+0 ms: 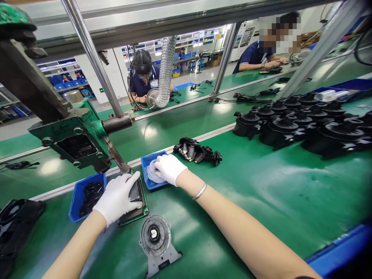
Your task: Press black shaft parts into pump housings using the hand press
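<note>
My left hand (pixel 119 197), in a white glove, lies at the base plate (pixel 145 209) of a green bench press (pixel 75 135). Its thumb and fingers are around a dark rectangular block (pixel 135 192) on that plate. My right hand (pixel 170 168), also gloved, reaches into a small blue bin (pixel 155 186), fingers closed on translucent plastic rings (pixel 151 173); its fingertips are partly hidden among them. Nearer to me, a round grey motor housing (pixel 155 236) with a flat bracket lies on the green bench, a dark hub with a pale centre facing up.
Another blue bin (pixel 74 201) holds small black parts, left of the press plate. Black parts (pixel 197 151) are piled behind the ring bin. Several black fan housings (pixel 281 130) stand at right; a black part (pixel 17 224) lies far left. Two co-workers (pixel 143 77) sit across the line.
</note>
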A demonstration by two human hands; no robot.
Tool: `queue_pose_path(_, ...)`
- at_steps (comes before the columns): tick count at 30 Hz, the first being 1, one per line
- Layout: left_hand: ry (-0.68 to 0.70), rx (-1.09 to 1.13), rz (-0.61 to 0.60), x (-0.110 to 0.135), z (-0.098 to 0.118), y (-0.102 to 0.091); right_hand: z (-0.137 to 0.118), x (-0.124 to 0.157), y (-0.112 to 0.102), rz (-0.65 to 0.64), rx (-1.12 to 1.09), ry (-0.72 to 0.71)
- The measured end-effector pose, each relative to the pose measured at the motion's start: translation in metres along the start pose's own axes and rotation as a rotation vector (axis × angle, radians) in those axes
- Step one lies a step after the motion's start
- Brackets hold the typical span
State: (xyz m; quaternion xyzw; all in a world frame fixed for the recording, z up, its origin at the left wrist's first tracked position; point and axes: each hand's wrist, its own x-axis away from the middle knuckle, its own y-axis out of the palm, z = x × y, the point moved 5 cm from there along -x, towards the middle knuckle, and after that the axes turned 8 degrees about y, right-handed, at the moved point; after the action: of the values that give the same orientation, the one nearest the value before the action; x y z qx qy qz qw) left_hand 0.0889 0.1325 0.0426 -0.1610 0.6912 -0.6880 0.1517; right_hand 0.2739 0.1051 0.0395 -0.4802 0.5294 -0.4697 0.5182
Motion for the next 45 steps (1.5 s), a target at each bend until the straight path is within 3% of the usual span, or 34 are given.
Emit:
queue_pose_path(16, -0.012, -0.010, -0.010, 0.000, 0.001, -0.002, -0.001, -0.002, 0.001, 0.003, -0.016, 0.057)
queue_pose_path(23, -0.027, -0.028, -0.018, 0.000, 0.003, -0.002, 0.009, -0.003, -0.006, -0.007, -0.121, 0.050)
queue_pose_path(28, 0.000, 0.001, 0.015, 0.001, 0.003, -0.002, 0.017, -0.003, -0.016, 0.072, -0.266, 0.048)
queue_pose_path(34, -0.003, 0.096, 0.162, 0.010, 0.001, -0.010, 0.025, -0.003, -0.020, 0.148, -0.454, 0.089)
queue_pose_path(37, -0.022, 0.122, 0.269, 0.018, 0.001, -0.018, 0.035, 0.001, -0.032, 0.233, -0.540, 0.179)
queue_pose_path(40, -0.043, 0.188, 0.407, 0.029, 0.005, -0.028, 0.033, 0.010, -0.046, 0.208, -0.626, 0.208)
queue_pose_path(42, -0.027, 0.250, 0.501, 0.037, 0.012, -0.035, 0.020, 0.022, -0.054, 0.133, -0.727, 0.144)
queue_pose_path(45, 0.112, 0.347, 0.590, 0.050, 0.030, -0.043, -0.010, 0.049, -0.064, 0.035, -0.840, -0.081)
